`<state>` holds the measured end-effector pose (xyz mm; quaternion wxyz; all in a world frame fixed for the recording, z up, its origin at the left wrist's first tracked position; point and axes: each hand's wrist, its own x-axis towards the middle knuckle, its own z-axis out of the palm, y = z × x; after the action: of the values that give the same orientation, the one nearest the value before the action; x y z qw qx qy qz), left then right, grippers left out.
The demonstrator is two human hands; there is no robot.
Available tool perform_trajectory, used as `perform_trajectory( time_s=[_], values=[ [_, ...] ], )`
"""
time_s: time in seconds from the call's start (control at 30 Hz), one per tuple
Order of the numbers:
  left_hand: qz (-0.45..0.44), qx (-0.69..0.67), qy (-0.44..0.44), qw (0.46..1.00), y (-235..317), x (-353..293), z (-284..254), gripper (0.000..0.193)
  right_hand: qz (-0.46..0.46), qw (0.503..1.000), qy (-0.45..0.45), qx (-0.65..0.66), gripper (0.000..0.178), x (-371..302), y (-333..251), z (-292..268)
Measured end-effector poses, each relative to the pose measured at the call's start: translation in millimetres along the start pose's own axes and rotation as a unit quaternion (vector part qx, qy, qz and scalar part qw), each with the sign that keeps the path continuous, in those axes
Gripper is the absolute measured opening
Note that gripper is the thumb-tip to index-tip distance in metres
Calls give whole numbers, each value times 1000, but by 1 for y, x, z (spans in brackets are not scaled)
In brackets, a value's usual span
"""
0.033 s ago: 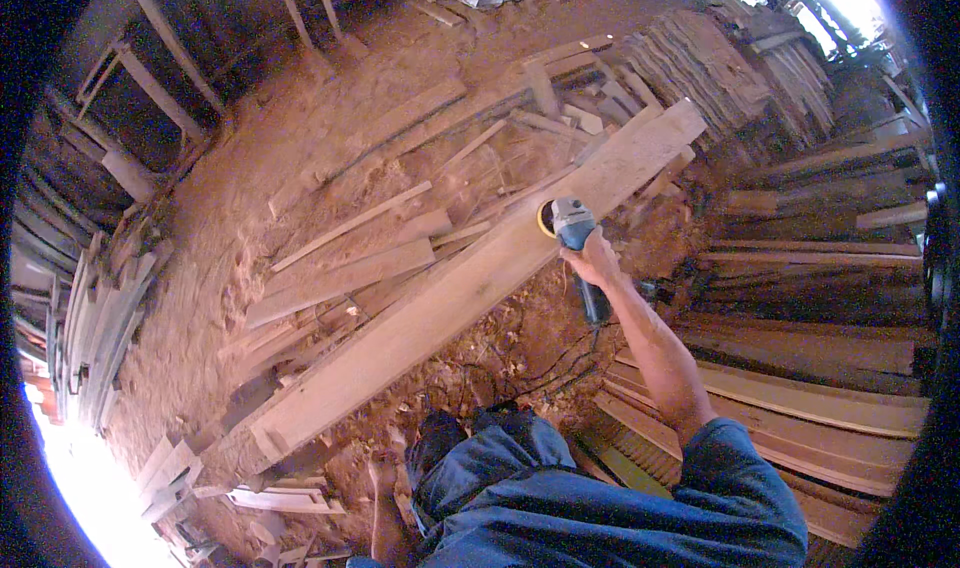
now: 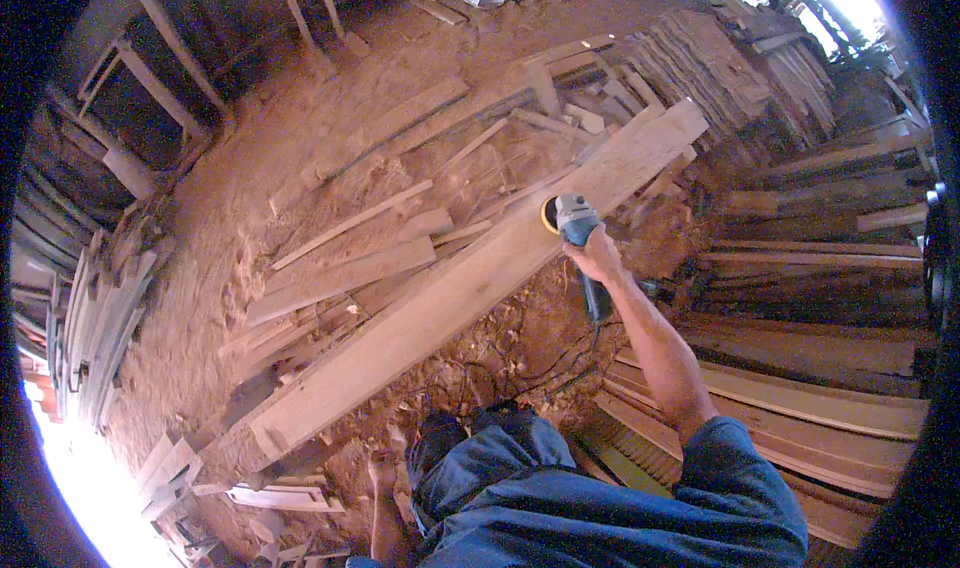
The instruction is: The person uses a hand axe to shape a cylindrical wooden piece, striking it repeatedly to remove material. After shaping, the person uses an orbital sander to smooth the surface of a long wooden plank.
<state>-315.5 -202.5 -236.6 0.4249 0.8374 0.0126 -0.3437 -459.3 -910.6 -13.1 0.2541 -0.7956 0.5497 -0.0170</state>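
Observation:
A long pale wooden plank (image 2: 400,338) slants from the lower left to the upper right before me. My right hand (image 2: 597,258) is wrapped round the body of a blue-and-grey angle grinder (image 2: 578,218). Its yellow-rimmed disc (image 2: 549,215) is against or just over the plank's upper face, right of the middle; exact contact cannot be made out. The grinder's rear end points back toward me, and a dark cord (image 2: 560,373) trails below it. My left hand (image 2: 382,468) hangs low by my leg, away from the plank, its fingers curled, with nothing visible in them.
Loose boards (image 2: 340,283) and offcuts lie on the dusty brown ground beyond the plank. Stacked timber (image 2: 800,383) stands close on my right, with a rough board pile (image 2: 700,63) farther off. More boards (image 2: 100,318) lean at the left. Wood scraps (image 2: 285,498) lie at the lower left.
The grinder and my right hand have shifted very slightly to the right along the plank. My left hand stays where it was.

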Motion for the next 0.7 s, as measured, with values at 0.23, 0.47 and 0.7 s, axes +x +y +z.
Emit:
perform_trajectory(
  time_s=[0.23, 0.47, 0.7],
  values=[
    [-35, -42, 8, 998, -15, -12, -10, 12, -46, 999, -3, -1, 85, -14, -16, 17],
    [-1, 52, -63, 997, -47, 8, -28, 23, -42, 996, -78, -29, 90, -90, -87, 63],
    [-40, -78, 29, 996, -116, 32, -74, 29, -92, 992, -88, -14, 86, -173, -153, 111]
  ],
)
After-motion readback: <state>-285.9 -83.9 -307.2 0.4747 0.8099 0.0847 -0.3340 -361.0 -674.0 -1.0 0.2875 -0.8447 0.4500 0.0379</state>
